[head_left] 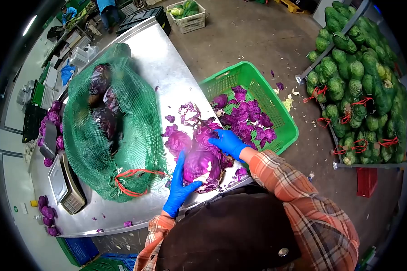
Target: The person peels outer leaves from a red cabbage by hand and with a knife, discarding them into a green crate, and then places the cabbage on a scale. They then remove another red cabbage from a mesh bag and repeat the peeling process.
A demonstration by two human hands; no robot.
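Your blue-gloved left hand (180,186) is resting spread against the round, glossy purple cabbage (201,170) on the silvery metal table (160,56). Your blue-gloved right hand (229,143) is touching purple leaves (206,134) just beyond; can't tell if it's pinching. Looks like you're stripping leaves; next pull calls for bracing the cabbage. Farther, a green perforated plastic crate (282,122) is holding torn leaves (246,116).

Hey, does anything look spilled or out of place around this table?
Yes. Pale and purple scraps lie on the floor, outside the green basket that holds a pile of purple leaves. More bits litter the steel table near the purple cabbage.
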